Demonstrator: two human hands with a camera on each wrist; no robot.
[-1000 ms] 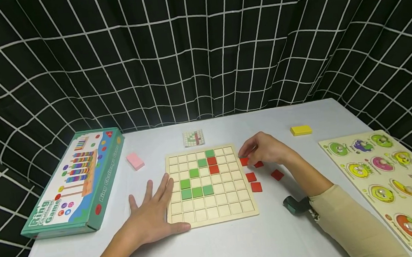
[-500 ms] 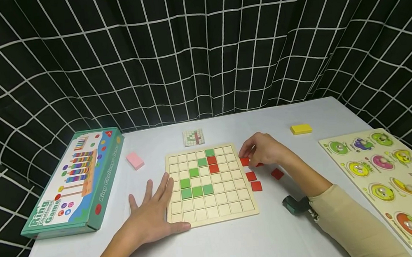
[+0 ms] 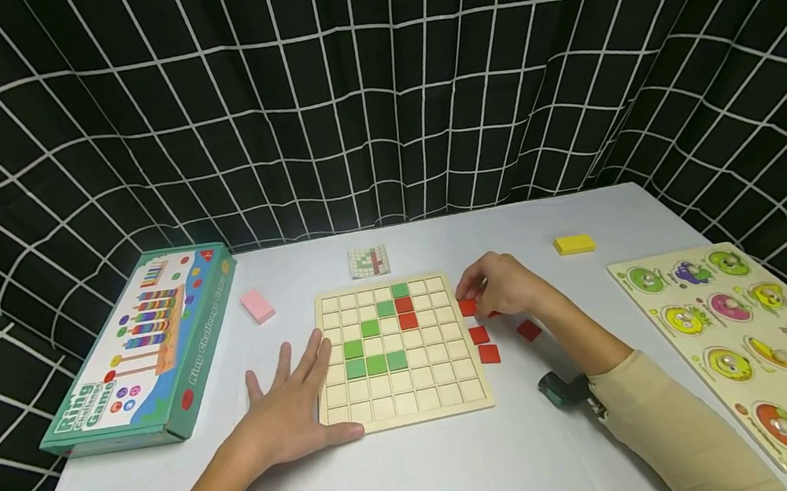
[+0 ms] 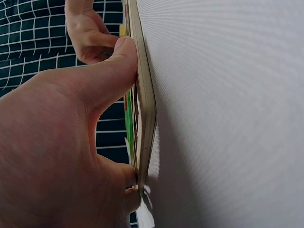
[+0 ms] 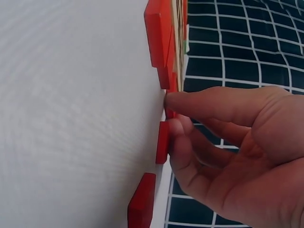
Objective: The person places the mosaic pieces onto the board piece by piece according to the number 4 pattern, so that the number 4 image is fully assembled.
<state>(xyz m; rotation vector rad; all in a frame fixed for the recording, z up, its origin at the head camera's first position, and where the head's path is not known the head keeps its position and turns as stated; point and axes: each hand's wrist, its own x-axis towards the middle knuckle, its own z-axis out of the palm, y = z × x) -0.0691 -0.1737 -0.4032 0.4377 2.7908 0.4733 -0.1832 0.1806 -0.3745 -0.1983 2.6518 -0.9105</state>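
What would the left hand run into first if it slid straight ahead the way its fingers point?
The left hand already rests against the wooden grid board; sliding on up-right, it would likely cross bare squares and first meet the green tiles.

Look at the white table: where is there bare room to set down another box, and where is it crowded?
Bare table lies in front of the grid board, and behind it between the pink block and yellow block. It is crowded right of the board, where the right hand pinches among red tiles.
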